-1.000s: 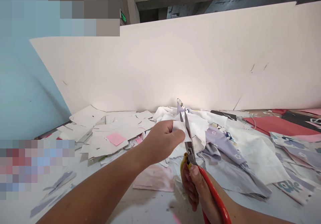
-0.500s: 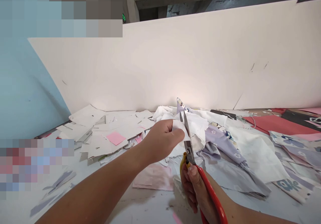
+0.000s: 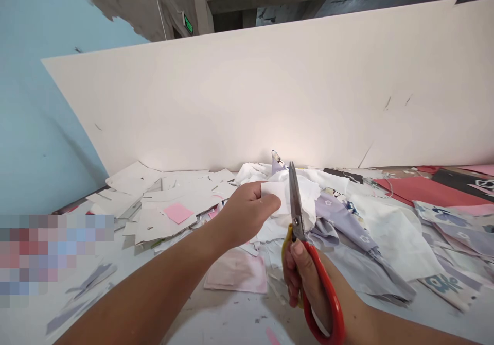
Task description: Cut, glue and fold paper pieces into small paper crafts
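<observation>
White fabric scrap [image 3: 273, 196]: a small, soft piece held up above the heap of cloth, just left of the scissor blades.

Left hand [image 3: 247, 212]: back upward, fingers pointing right, forearm reaching in from the lower left; the fingertips are closed on the scrap in a firm pinch.

Right hand [image 3: 311, 278]: curled shut around the scissor handles, thumb on top, wrist low, forearm coming in from the lower right.

Steel scissors with red and yellow plastic handles [image 3: 296, 206]: nearly upright, tips up, blades almost closed, with the red handle curving down below the palm.

Crumpled white cotton fabric [image 3: 304, 195]: heaped directly behind the scrap.

Lilac floral fabric [image 3: 341, 220]: lying in a long strip to the right of the blades.

Pale pink fabric square [image 3: 235, 272]: flat on the worktop below the left wrist.

White paper offcuts [image 3: 162, 206]: piled left of the left hand, with a pink paper square [image 3: 178, 213] on top.

Red sheet [image 3: 420, 190]: at the far right, near the white upright board [image 3: 247, 98].
</observation>
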Demonstrator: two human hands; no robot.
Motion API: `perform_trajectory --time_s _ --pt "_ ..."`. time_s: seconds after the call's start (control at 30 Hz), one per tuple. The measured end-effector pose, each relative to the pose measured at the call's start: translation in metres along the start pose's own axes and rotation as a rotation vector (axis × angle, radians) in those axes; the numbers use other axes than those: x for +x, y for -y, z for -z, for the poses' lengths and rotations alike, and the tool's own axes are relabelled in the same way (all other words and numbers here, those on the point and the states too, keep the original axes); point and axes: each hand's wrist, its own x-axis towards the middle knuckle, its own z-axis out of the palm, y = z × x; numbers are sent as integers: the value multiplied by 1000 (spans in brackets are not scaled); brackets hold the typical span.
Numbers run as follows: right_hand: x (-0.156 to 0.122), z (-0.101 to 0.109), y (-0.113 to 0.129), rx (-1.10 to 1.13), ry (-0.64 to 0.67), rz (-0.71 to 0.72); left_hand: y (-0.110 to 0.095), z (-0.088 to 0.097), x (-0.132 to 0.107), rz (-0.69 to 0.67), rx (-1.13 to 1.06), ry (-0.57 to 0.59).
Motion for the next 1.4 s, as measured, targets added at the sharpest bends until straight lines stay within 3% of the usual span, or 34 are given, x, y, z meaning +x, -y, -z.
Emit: perform_trajectory --time_s 0.13,0.23,0.37,0.6,0.7,0.8,0.97,1.07,1.27,1.4 --pt "12 11 3 113 -65 41 2 -4 2 9 -32 49" --pt "20 19 12 276 -51 82 4 -9 3 50 -11 127" --pt "22 24 28 326 -58 54 7 -12 5 68 14 197" --pt "21 32 39 73 30 -53 4 -4 4 124 27 167" --pt "23 35 37 112 33 -47 2 2 2 167 79 162" --pt "22 36 36 170 41 -66 -1 10 0 194 171 234" --pt "17 34 42 -31 79 -119 -4 22 -4 211 315 334" --pt "17 32 40 -146 66 -147 6 28 -9 271 318 318" --pt "25 30 31 -186 10 -203 51 29 -26 426 281 289" --pt "24 28 28 -236 38 -250 66 23 -35 431 374 224"
